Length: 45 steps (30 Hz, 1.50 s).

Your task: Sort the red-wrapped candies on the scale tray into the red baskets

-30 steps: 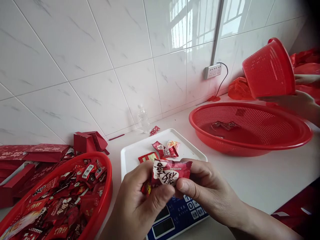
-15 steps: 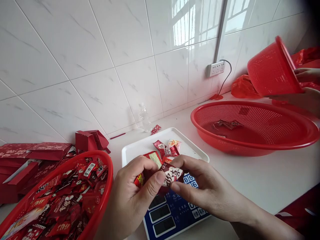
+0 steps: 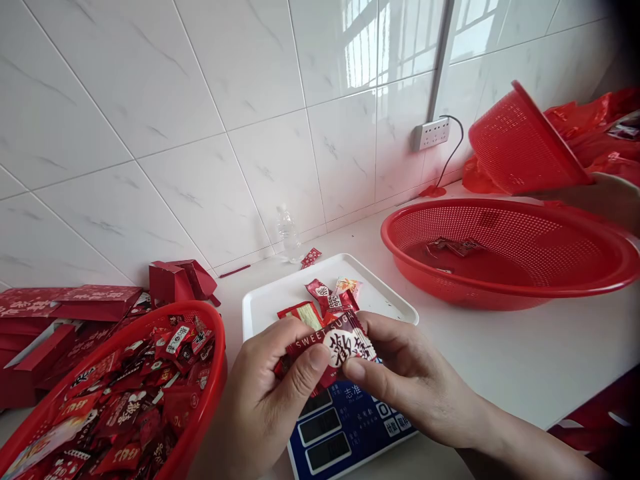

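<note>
My left hand (image 3: 260, 407) and my right hand (image 3: 410, 383) meet over a blue digital scale (image 3: 345, 427), both pinching a red candy packet (image 3: 340, 347) with white characters and the words "SWEET SUGAR". Further red wrappers are tucked under my left fingers. A few wrapped candies (image 3: 330, 300) lie on the scale's white tray (image 3: 270, 303). A red basket (image 3: 210, 333) heaped with red candy packets sits at my left.
A big red mesh basket (image 3: 500, 283) with a few wrappers stands at the right; above it another person's hand (image 3: 600, 197) tilts a small red mesh basket (image 3: 520, 147). Red gift boxes (image 3: 180, 280) lie at the left wall. A wall socket (image 3: 430, 133), a plastic bottle (image 3: 289, 233) and red bags (image 3: 595, 127) are behind.
I have turned the candy packet between my fingers, so its printed face with lettering now shows. The other person's small basket has tipped further over the big basket.
</note>
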Each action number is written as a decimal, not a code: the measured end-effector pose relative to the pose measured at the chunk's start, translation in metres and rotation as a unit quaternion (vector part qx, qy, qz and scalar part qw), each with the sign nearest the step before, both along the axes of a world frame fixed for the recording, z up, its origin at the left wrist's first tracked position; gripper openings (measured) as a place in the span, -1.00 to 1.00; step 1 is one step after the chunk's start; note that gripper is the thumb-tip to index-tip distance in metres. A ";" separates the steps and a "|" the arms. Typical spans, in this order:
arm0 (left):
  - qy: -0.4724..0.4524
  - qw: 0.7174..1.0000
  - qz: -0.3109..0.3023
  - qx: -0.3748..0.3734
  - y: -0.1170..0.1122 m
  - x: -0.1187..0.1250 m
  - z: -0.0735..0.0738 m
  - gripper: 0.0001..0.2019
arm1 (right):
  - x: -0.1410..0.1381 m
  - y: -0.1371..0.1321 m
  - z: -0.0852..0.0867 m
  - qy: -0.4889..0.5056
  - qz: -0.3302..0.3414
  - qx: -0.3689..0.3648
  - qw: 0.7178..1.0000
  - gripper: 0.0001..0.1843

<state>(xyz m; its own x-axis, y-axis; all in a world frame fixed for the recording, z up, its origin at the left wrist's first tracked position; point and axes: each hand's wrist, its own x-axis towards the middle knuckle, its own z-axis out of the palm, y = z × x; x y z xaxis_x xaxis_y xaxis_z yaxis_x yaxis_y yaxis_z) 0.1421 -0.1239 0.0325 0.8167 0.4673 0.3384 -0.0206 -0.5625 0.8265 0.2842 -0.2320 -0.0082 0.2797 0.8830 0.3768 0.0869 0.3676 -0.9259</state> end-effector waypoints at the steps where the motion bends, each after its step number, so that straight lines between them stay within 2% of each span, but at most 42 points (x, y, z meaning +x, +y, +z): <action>1: -0.003 1.000 0.002 0.001 0.000 0.000 0.000 -0.72 | 0.000 0.000 0.000 -0.008 0.008 0.005 1.000 -0.60; 6: 0.028 0.998 -0.048 0.015 0.000 0.000 0.001 -0.70 | -0.001 0.000 0.001 -0.010 0.060 0.014 0.998 -0.54; 10: 0.022 0.997 -0.070 -0.010 0.001 -0.001 0.000 -0.59 | -0.003 -0.001 0.000 -0.043 0.027 0.035 0.998 -0.62; 14: 0.017 0.996 -0.079 -0.026 0.001 -0.003 0.000 -0.57 | -0.005 -0.001 -0.001 -0.061 0.023 0.083 0.994 -0.70; 17: 0.020 0.997 -0.077 -0.015 0.001 -0.005 0.002 -0.62 | -0.005 0.001 -0.004 -0.057 0.016 0.095 0.994 -0.69; 20: 0.011 0.999 -0.049 0.015 0.002 -0.006 0.002 -0.78 | -0.005 0.005 -0.007 -0.063 -0.026 0.102 0.993 -0.64; 23: -0.034 0.997 -0.028 0.056 0.003 -0.007 0.001 -0.91 | -0.005 0.007 -0.009 -0.084 -0.063 0.119 0.987 -0.64; 25: -0.067 0.994 -0.035 0.073 0.004 -0.007 0.000 -0.97 | -0.005 0.006 -0.009 -0.092 -0.075 0.136 0.984 -0.69; 28: -0.110 0.988 -0.056 0.092 0.007 -0.006 -0.002 -0.88 | -0.005 0.004 -0.008 -0.096 -0.102 0.178 0.974 -0.78; 34: -0.158 0.982 -0.050 0.091 0.007 -0.008 -0.006 -0.76 | -0.003 0.003 -0.008 -0.139 -0.115 0.243 0.953 -0.66; 39: -0.166 0.983 -0.045 0.072 0.006 -0.009 -0.010 -0.68 | -0.002 0.003 -0.011 -0.149 -0.126 0.254 0.948 -0.64; 43: -0.171 0.981 -0.039 0.082 0.006 -0.009 -0.008 -0.75 | -0.005 0.000 -0.016 -0.148 -0.124 0.247 0.949 -0.58; 45: -0.170 0.982 -0.035 0.074 0.006 -0.009 -0.006 -0.79 | -0.006 -0.002 -0.020 -0.109 -0.121 0.235 0.958 -0.57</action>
